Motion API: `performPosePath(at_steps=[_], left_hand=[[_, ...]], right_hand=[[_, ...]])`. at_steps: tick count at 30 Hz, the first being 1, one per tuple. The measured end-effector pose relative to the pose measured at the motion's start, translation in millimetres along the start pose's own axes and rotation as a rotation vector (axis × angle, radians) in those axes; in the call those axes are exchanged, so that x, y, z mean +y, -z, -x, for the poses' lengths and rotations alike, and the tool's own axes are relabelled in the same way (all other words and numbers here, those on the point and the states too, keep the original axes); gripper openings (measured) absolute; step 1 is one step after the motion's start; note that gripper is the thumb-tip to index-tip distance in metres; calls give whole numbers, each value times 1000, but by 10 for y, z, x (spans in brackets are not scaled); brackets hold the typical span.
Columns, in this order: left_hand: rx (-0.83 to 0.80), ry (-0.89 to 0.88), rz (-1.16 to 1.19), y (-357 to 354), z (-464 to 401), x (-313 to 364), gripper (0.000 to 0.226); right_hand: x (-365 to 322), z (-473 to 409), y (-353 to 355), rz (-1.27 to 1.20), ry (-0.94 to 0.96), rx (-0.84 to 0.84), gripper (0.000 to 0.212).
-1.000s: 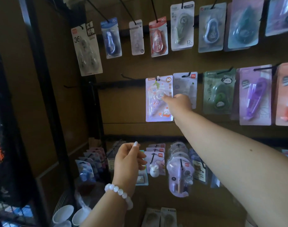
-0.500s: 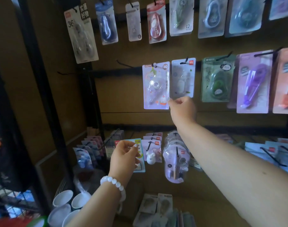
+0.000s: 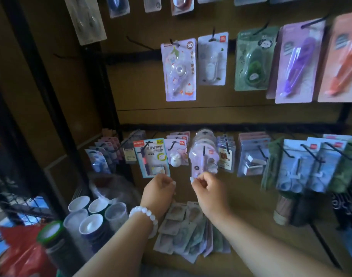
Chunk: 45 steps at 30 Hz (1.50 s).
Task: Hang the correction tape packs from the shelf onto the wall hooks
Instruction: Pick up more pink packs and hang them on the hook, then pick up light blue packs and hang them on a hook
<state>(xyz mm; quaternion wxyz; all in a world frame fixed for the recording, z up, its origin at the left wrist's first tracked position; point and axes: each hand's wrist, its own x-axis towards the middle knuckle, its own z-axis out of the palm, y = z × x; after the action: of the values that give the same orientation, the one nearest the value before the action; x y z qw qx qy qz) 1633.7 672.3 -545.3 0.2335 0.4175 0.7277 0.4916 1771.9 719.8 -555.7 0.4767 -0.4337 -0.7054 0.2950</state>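
While both my hands sit low in front of the wall panel, neither one holds a pack. Head view: my left hand (image 3: 160,189), wrist with a white bead bracelet (image 3: 144,213), has its fingers curled in loosely and nothing in them; it sits just below the teal-edged pack (image 3: 152,157) on the lower hook row. My right hand (image 3: 206,191) is beside it, fingers curled, thumb and forefinger tips close together right under the pale lilac pack stack (image 3: 203,158); can't tell whether they pinch its bottom edge or just touch it. Loose correction tape packs (image 3: 188,230) lie in a fanned heap on the shelf (image 3: 257,232), under and between my forearms, near the shelf's back edge. Middle hook row on the wall: lilac pack marked 30 (image 3: 179,69) hangs on its hook, white pack (image 3: 212,58) just right of it, then green pack (image 3: 254,60), purple pack (image 3: 297,64), orange pack (image 3: 341,58) at the right edge. Empty hook (image 3: 138,44) left of the lilac one. Stacked cups (image 3: 91,214) at the shelf's left end.
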Motion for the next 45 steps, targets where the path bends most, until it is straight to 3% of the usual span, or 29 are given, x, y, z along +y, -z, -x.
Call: performPosePath(at_steps=[14, 18, 25, 31, 34, 41, 45], left_hand=[[-114, 154, -222, -482, 50, -675, 12], [-139, 211, -241, -639, -8, -905, 4], [-251, 291, -280, -925, -106, -1330, 20], [-298, 348, -315, -1175, -169, -1664, 21], [-310, 381, -297, -1266, -181, -1790, 24], [-367, 422, -299, -1383, -218, -2088, 23], [-350, 456, -249, -1445, -223, -2233, 24]], right_hand=[[1313, 86, 95, 234, -495, -85, 39], [1689, 87, 96, 297, -603, -81, 40], [2228, 169, -6, 347, -771, -123, 39], [2624, 264, -150, 349, -916, -169, 42], [2764, 307, -282, 342, -954, -200, 50], [2835, 312, -675, 253, -965, -282, 31], [2755, 256, -873, 213, -966, -325, 38]])
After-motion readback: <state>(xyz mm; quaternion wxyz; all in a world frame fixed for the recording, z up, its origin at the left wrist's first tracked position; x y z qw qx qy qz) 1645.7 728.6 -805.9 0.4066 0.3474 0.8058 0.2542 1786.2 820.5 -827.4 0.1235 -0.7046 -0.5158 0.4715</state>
